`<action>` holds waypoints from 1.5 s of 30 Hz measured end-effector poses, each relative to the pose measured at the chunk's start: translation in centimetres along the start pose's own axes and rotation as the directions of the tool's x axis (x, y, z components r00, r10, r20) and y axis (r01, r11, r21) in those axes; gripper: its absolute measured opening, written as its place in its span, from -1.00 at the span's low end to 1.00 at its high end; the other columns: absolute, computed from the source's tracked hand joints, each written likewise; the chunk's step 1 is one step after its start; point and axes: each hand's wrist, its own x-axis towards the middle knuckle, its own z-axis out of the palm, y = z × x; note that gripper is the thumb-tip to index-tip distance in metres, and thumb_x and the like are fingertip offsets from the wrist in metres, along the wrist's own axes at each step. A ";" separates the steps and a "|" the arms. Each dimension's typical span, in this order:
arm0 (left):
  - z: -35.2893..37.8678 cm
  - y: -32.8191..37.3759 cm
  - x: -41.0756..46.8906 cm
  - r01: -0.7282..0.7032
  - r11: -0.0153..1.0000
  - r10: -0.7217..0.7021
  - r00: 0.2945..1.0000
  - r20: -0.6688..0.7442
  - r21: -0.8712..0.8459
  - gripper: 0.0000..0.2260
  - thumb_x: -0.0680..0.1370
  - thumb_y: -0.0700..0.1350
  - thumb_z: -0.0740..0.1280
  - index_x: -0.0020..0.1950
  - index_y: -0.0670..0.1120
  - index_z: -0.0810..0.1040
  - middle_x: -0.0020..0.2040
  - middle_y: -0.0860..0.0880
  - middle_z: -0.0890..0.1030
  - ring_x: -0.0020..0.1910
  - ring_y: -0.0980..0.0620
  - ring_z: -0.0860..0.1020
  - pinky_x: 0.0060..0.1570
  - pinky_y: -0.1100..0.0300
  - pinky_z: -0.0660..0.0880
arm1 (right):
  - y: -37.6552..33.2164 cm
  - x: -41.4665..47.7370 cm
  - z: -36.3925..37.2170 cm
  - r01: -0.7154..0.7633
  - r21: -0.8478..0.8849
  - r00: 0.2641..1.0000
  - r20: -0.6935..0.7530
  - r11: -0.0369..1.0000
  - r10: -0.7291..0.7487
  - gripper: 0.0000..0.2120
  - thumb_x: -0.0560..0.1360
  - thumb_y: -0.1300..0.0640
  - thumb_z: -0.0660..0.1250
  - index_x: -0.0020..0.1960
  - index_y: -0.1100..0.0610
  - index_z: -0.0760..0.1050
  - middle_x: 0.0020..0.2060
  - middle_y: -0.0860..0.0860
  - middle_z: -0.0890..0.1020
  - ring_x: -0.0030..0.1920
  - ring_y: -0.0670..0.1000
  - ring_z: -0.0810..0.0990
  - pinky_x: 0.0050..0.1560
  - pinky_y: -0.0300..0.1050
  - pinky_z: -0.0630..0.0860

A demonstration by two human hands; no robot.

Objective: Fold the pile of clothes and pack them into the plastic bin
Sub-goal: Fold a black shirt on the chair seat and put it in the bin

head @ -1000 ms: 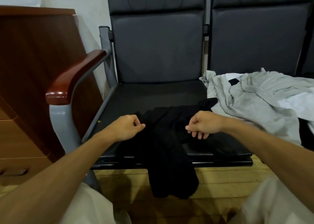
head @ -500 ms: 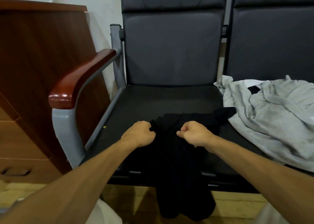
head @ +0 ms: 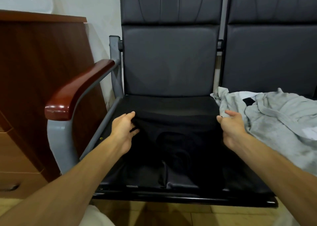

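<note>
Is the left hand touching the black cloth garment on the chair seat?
Touching. Head view: the left hand pinches an edge of the black cloth garment between thumb and fingers.

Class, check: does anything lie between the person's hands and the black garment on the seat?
Nothing visible does: the left hand grips the black garment at one upper corner, and the right hand is at the other.
</note>
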 end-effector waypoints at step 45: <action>-6.9 1.1 -0.4 -0.351 0.277 0.482 0.856 0.186 0.894 -0.82 0.56 0.13 0.29 -0.08 0.04 0.52 -0.06 0.03 0.58 -0.01 0.02 0.52 0.02 -0.03 0.53 | -1.3 -0.1 -3.8 0.414 -0.771 0.890 0.231 0.484 -0.393 -0.65 0.55 -0.07 0.29 -0.31 0.12 0.44 -0.36 0.05 0.57 -0.17 0.10 0.57 -0.11 -0.03 0.49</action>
